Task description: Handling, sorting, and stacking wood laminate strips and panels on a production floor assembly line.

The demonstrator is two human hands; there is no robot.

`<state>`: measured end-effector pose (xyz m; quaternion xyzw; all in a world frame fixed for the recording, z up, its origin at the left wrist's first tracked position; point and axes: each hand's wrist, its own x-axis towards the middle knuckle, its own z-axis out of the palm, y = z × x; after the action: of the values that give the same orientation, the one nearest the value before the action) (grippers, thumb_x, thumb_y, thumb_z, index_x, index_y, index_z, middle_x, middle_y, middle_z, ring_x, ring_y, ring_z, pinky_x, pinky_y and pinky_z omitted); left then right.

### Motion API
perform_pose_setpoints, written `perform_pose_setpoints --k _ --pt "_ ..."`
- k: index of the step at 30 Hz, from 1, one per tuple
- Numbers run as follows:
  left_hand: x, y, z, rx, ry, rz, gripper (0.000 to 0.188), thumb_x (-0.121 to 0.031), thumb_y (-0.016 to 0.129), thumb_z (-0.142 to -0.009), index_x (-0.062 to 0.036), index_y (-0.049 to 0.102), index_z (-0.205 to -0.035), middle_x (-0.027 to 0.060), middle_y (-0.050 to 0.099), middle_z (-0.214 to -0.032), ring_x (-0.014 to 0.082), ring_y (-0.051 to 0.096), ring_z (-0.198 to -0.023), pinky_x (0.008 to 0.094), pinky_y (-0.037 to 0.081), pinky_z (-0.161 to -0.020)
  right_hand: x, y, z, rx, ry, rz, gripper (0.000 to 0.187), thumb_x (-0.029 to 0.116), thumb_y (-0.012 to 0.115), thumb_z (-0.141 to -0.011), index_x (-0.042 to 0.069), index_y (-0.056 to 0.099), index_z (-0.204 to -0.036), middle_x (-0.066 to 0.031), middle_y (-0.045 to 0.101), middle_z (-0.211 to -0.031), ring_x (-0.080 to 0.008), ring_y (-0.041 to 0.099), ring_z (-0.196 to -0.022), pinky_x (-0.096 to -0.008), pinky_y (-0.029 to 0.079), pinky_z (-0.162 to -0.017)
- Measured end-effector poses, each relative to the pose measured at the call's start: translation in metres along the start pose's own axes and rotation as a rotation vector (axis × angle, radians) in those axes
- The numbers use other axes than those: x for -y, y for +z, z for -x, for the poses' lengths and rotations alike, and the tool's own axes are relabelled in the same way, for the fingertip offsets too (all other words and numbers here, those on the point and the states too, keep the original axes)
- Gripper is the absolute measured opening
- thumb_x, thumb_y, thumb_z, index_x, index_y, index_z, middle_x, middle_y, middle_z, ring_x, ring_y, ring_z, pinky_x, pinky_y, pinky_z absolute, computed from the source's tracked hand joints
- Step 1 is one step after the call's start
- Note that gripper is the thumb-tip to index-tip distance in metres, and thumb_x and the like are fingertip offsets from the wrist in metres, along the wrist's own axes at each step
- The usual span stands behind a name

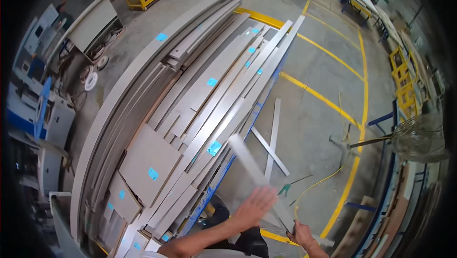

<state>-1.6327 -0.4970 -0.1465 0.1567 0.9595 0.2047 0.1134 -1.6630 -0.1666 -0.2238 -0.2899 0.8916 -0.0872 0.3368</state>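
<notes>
Grey strip [250, 163], motion-blurred, ran from mid-frame toward lower right. Right hand [301, 235] gripped its lower end; left hand [254, 206] lay open against it. Stack of strips [200, 96] filled the rack at left. Two strips [272, 139] lay on the floor [314, 115]; most remained stacked.

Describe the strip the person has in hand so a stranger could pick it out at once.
Start at the big stack of grey panels on the blue-framed rack, then look right of its near end, above the concrete floor. There the left hand and right hand hold a long pale grey strip. Unlike the two strips crossed flat on the floor, it is raised, slanted and motion-blurred.
</notes>
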Motion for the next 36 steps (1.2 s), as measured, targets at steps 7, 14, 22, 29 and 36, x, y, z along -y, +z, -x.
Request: perform_pose_setpoints --k 7,14,22,29,36 --pt "0.049 -0.052 0.07 -0.043 -0.388 -0.215 0.105 -0.047 0.082 -0.05 0.0014 0.037 -0.132 0.0234 0.038 -0.131 0.0377 0.032 -0.127 0.0566 0.02 -0.107 0.105 -0.147 -0.09 -0.019 -0.441 0.265 0.033 0.015 0.063 -0.072 0.006 0.046 -0.098 -0.0153 0.057 -0.082 -0.0354 0.059 -0.075 -0.043 0.048 -0.064" --pt "0.124 -0.056 0.079 -0.455 -0.781 -0.042 0.07 -0.034 0.082 -0.051 -0.0024 0.049 -0.104 0.0163 0.049 -0.098 0.036 0.048 -0.099 0.0532 0.033 -0.096 0.184 -0.245 -0.293 -0.124 -0.956 0.49 0.019 0.014 0.057 -0.076 0.008 0.048 -0.091 -0.0094 0.054 -0.075 -0.0292 0.059 -0.071 -0.0394 0.048 -0.062" --pt "0.24 -0.034 0.014 -0.52 -1.226 -0.078 0.044 -0.012 0.074 -0.06 -0.0016 0.051 -0.097 0.0135 0.05 -0.092 0.0314 0.053 -0.084 0.0415 0.046 -0.071 0.256 -0.293 -0.54 -0.137 -1.316 0.603 0.015 0.011 0.054 -0.078 0.005 0.045 -0.088 -0.01 0.056 -0.071 -0.0286 0.06 -0.069 -0.0392 0.048 -0.064" --pt "0.288 -0.057 -0.056 -0.522 -1.249 0.047 0.039 -0.016 0.076 -0.064 -0.0031 0.053 -0.093 0.0138 0.05 -0.091 0.0329 0.053 -0.086 0.0423 0.046 -0.073 0.268 -0.301 -0.639 -0.132 -1.256 0.598 0.01 0.006 0.05 -0.079 0.004 0.048 -0.089 -0.011 0.061 -0.077 -0.0289 0.061 -0.082 -0.0349 0.047 -0.08" --pt "0.311 -0.033 -0.058 -0.653 -1.168 -0.105 0.042 -0.023 0.077 -0.067 -0.0021 0.053 -0.095 0.0149 0.05 -0.092 0.0341 0.051 -0.087 0.0434 0.044 -0.075 0.236 -0.285 -0.606 -0.485 -0.985 0.271 0.05 0.021 0.073 -0.065 0.005 0.052 -0.107 -0.016 0.051 -0.12 -0.0309 0.045 -0.118 -0.0472 0.033 -0.1"
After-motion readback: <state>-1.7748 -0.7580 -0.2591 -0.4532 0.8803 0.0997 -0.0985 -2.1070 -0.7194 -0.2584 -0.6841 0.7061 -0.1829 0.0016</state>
